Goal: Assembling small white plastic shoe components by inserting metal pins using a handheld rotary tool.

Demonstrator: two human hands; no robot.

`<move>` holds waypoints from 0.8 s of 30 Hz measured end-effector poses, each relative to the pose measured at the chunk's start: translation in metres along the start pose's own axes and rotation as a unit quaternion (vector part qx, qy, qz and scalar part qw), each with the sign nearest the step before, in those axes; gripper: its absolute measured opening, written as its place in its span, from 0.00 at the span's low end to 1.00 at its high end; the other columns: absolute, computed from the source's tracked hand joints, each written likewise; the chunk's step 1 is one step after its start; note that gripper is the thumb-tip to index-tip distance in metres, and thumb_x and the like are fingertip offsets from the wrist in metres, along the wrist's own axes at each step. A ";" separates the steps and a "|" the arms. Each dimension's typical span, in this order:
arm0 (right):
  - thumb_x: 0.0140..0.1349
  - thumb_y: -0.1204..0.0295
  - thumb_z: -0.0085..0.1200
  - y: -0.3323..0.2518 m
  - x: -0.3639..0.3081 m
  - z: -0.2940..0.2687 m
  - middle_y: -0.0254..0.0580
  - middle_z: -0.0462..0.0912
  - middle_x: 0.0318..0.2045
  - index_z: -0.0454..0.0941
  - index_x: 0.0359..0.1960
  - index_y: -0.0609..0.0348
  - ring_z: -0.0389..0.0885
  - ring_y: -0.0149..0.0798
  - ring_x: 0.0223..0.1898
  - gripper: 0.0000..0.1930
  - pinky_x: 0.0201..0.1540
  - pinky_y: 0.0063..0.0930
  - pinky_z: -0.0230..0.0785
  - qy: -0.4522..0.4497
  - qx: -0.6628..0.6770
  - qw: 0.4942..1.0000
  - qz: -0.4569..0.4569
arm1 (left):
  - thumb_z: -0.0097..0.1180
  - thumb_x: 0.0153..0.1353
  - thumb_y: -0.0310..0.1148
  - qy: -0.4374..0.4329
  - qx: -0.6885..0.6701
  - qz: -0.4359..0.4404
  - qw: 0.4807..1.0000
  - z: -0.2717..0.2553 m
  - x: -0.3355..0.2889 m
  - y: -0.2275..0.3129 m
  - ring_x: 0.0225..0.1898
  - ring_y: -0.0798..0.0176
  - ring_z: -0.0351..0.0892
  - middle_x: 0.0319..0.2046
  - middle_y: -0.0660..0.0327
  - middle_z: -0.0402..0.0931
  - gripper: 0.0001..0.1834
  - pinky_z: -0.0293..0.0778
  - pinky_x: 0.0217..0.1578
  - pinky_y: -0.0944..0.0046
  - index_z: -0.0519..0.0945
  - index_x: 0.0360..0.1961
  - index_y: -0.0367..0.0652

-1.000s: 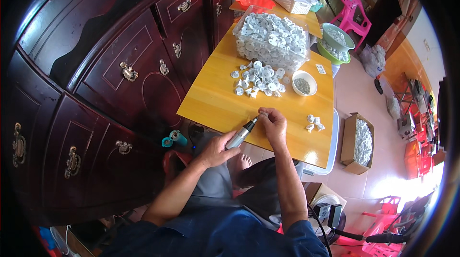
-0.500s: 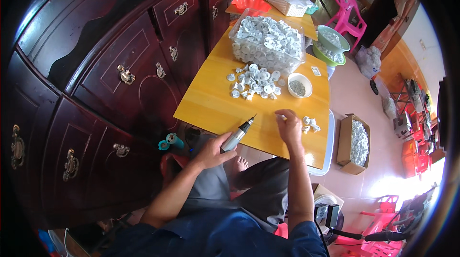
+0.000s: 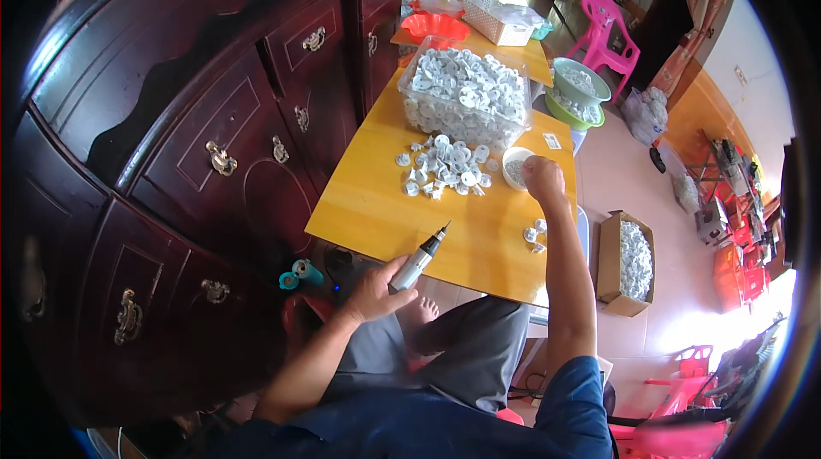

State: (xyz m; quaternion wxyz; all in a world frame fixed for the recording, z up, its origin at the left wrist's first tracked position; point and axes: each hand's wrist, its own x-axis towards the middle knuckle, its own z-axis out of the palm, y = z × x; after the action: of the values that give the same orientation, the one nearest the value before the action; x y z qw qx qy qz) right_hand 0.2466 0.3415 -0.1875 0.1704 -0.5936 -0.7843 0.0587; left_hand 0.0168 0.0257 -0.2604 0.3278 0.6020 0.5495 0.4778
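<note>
My left hand (image 3: 373, 292) is wrapped round a grey electric screwdriver (image 3: 414, 269), its black nose and thin bit tilted up over the table's near edge. Farther out, my right hand (image 3: 545, 178) is at the right side of a small white bowl (image 3: 505, 159), fingers curled in at its rim. Small metal pieces, likely screws (image 3: 515, 170), lie in the bowl. My fingertips are partly hidden, so what they pinch cannot be made out. Left of the bowl, white plastic parts (image 3: 445, 165) are heaped loosely. A few more white parts (image 3: 534, 235) lie beside my right forearm.
A clear tub (image 3: 466, 127) full of white parts stands on the yellow table (image 3: 363, 202). Dark drawers (image 3: 205, 151) line the left. Green basins (image 3: 590, 112), a cardboard box (image 3: 609, 266) of white parts and a pink chair (image 3: 609, 31) are to the right.
My right hand has moved from the table's near right part out to the white bowl. The left hand still holds the screwdriver, slightly lower. The whole view has shifted a little.
</note>
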 end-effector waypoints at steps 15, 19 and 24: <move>0.52 0.63 0.62 -0.003 0.030 0.034 0.47 0.85 0.40 0.85 0.35 0.51 0.84 0.49 0.44 0.10 0.47 0.41 0.76 -0.116 -0.060 0.991 0.013 | 0.64 0.55 0.34 -0.012 -0.040 -0.046 0.998 -0.009 -0.002 0.000 0.56 0.63 0.76 0.54 0.51 0.77 0.34 0.70 0.56 0.62 0.68 0.62 0.34; 0.52 0.63 0.61 -0.005 0.027 0.031 0.49 0.85 0.39 0.85 0.35 0.53 0.84 0.50 0.43 0.12 0.46 0.42 0.76 -0.103 -0.034 0.994 0.015 | 0.64 0.55 0.34 -0.019 -0.050 -0.044 0.998 -0.012 0.000 0.008 0.55 0.63 0.76 0.53 0.51 0.78 0.34 0.70 0.56 0.62 0.68 0.62 0.34; 0.51 0.63 0.60 0.001 0.028 0.034 0.51 0.85 0.36 0.85 0.34 0.56 0.84 0.51 0.40 0.13 0.44 0.43 0.76 -0.060 -0.040 0.997 0.010 | 0.63 0.56 0.31 0.014 0.009 0.006 1.000 -0.010 0.002 0.012 0.42 0.65 0.84 0.39 0.58 0.83 0.27 0.76 0.44 0.65 0.73 0.57 0.37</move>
State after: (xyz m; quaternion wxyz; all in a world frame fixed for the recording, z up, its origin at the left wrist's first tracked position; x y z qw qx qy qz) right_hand 0.2292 0.3723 -0.2145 0.0981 -0.6029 -0.7891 0.0646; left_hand 0.0119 0.0242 -0.2455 0.3114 0.6012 0.5551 0.4831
